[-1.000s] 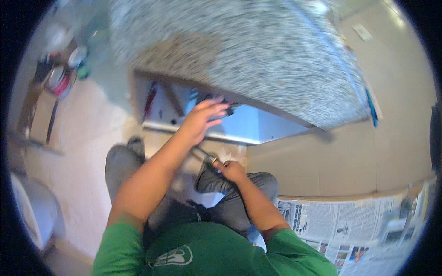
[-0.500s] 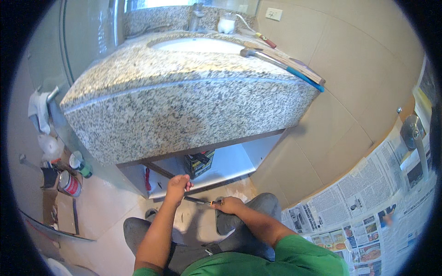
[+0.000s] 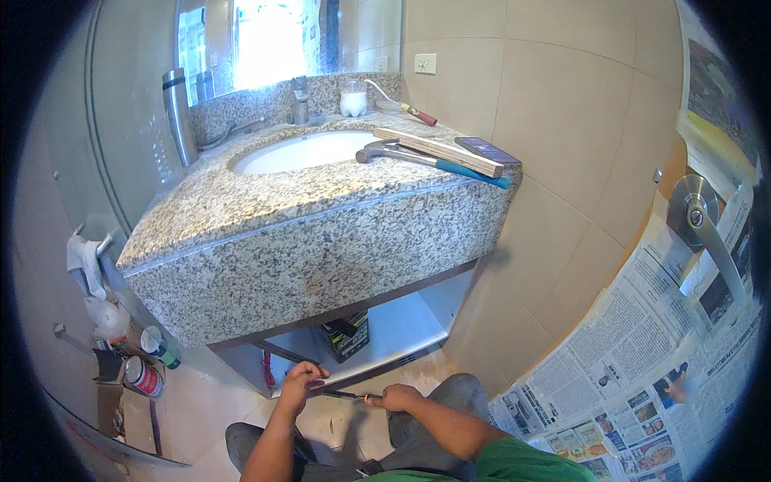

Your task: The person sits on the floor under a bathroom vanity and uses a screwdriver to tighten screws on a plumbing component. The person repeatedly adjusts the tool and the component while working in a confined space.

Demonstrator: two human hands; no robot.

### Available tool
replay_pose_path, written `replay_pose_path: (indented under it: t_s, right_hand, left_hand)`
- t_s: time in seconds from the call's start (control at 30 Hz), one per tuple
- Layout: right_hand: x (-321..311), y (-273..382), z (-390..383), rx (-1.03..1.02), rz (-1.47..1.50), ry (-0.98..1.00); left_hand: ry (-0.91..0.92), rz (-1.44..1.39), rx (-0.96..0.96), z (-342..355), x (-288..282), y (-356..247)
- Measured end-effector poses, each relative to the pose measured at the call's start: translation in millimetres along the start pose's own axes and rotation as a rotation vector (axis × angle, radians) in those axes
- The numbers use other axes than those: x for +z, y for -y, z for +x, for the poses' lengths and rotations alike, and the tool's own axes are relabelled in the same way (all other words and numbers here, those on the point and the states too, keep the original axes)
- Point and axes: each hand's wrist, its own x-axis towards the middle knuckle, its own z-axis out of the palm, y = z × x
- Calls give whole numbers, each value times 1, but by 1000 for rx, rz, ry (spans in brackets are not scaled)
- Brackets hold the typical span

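Note:
My right hand (image 3: 399,397) is closed around the orange-toned handle of a chisel-like tool (image 3: 345,394), whose dark, slim blade points left over the floor. Close to the blade's tip is my left hand (image 3: 302,386), its fingers curled together; whatever they may pinch is too small to make out. Both hands are low, above my knees, just in front of the open lower compartment of a granite vanity (image 3: 321,249). Inside that compartment, a dark box (image 3: 347,337) with a black item on top stands on the white shelf, and a red item (image 3: 267,369) lies at its left.
On the countertop lie a claw hammer (image 3: 426,160), a wooden strip (image 3: 450,154), a phone (image 3: 487,150) and a red-handled tool (image 3: 419,115), beside the basin (image 3: 309,153). A steel flask (image 3: 180,116) stands left. Cans (image 3: 144,377) sit by the wall; a newspaper-covered door (image 3: 610,361) is at right.
The view has tilted up, showing more of the mirror and countertop. My left hand's fingers have shifted toward the tool's tip; my right hand keeps its hold on the handle.

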Motion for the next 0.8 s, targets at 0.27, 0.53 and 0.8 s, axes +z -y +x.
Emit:
replay_pose_path:
  t_s: [0.27,0.53,0.8]
  right_hand:
    - [-2,-4,-1,-51,-9,20]
    - [-4,0,-7,-38,-23,47]
    - [2,-6,-2,-22,-31,55]
  left_hand:
    - [-52,86,-11,-16,-19,29]
    - [-271,464,50,-13,-22,61]
    - [-285,666,68,-18,-7,50]
